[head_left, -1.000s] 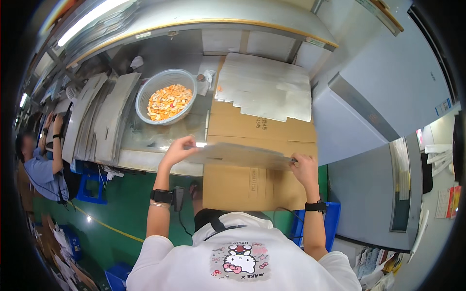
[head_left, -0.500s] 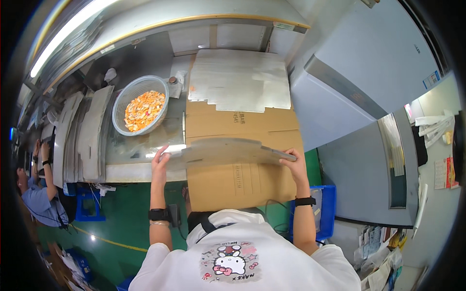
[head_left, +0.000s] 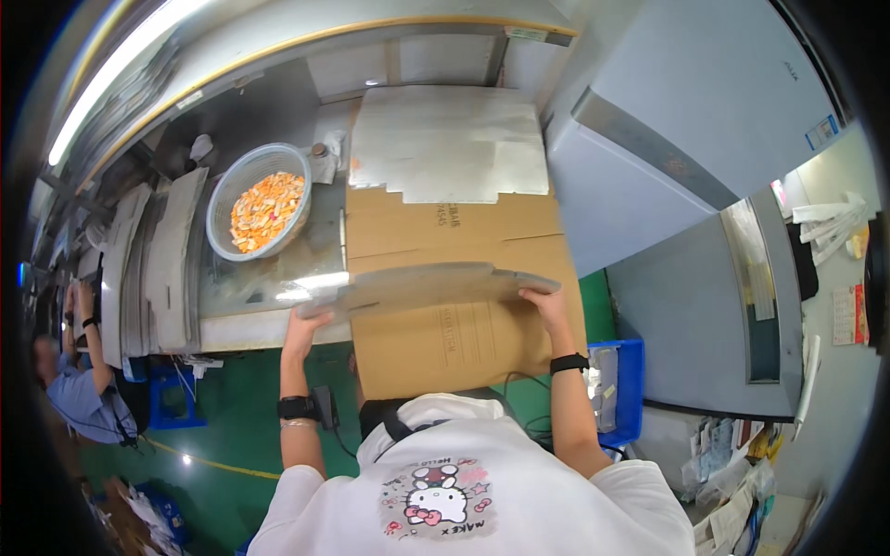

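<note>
Lower now, the sheet (head_left: 426, 287) hangs over the worktop (head_left: 250, 324) edge; left hand (head_left: 304, 326) and right hand (head_left: 545, 306) pinch its ends.

A flat grey cardboard sheet (head_left: 431, 285) is held above a stack of brown corrugated cardboard (head_left: 459, 278), the left hand (head_left: 306, 326) at its left end and the right hand (head_left: 545, 304) at its right end. Behind lies a pile of silvery flattened cartons (head_left: 445, 148). Left of the stack sits a round mesh basket (head_left: 222, 199) holding small orange pieces (head_left: 264, 208).
</note>
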The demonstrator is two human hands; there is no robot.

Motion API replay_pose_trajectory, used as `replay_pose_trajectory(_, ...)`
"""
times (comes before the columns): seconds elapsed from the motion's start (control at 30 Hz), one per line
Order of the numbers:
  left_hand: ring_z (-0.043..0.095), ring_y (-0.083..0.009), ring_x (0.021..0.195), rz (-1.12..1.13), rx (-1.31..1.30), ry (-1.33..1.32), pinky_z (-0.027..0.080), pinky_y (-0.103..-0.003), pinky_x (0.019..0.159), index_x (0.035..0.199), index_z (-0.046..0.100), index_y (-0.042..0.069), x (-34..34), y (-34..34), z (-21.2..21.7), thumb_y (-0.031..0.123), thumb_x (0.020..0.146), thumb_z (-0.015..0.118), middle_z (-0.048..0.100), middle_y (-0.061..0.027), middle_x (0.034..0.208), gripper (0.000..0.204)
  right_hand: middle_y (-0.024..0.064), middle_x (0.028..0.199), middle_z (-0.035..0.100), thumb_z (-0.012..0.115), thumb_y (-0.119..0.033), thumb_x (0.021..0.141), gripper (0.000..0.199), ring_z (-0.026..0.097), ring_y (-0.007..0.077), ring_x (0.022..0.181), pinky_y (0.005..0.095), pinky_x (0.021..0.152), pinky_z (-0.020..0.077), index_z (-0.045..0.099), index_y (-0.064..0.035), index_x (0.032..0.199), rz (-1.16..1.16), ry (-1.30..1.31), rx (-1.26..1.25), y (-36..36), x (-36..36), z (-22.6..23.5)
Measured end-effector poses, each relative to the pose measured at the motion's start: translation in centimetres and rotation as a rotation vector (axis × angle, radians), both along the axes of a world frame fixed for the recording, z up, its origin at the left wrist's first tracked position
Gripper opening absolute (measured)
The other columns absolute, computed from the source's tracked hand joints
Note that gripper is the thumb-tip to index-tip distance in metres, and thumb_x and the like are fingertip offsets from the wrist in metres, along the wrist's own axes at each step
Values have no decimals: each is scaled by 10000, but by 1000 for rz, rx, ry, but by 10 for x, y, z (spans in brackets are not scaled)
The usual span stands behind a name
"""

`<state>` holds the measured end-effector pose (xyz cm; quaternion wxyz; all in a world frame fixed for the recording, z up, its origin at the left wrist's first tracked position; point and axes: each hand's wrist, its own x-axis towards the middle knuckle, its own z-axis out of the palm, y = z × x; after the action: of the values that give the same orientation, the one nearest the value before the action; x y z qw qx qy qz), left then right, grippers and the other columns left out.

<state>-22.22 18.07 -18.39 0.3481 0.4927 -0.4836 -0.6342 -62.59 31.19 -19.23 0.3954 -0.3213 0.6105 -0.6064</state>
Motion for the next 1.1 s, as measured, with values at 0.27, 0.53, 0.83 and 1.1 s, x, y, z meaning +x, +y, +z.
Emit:
replay_pose_trajectory(0.27, 525, -128, 757, -141, -87, -83, 405, -254, 704, 913, 568, -12, 16, -2, -13, 14, 624, 620, 576, -54, 870, 294, 46, 799, 580, 648, 50, 561, 306, 545, 142, 730, 256, 650, 438, 561, -13, 847, 32, 45, 29, 3, -8, -6)
replay_pose_trajectory(0.53, 505, -92, 767, -137, -13, -70, 390, -221, 702, 947, 577, 6, 23, 9, 0, 33, 671, 585, 581, -30, 835, 277, 51, 800, 572, 617, 70, 567, 320, 548, 153, 748, 264, 658, 445, 547, -15, 867, 49, -10, 72, 1, -13, 5)
replay_pose_trajectory(0.83, 502, -126, 903, -267, -128, -73, 377, -237, 796, 943, 574, -3, 18, 11, 20, -9, 661, 548, 561, -75, 989, 282, 78, 822, 570, 603, 39, 597, 198, 542, 171, 741, 248, 661, 433, 585, 10, 791, 149, 121, 63, 11, -12, 17)
replay_pose_trajectory(1.1, 340, -249, 1139, -370, -469, -361, 208, -301, 956, 788, 648, 84, 23, 36, 16, -90, 517, 470, 351, -141, 1232, 368, 151, 1065, 479, 581, -22, 623, 124, 452, 219, 988, 305, 845, 345, 635, -30, 735, 291, 368, -34, 40, -18, 11)
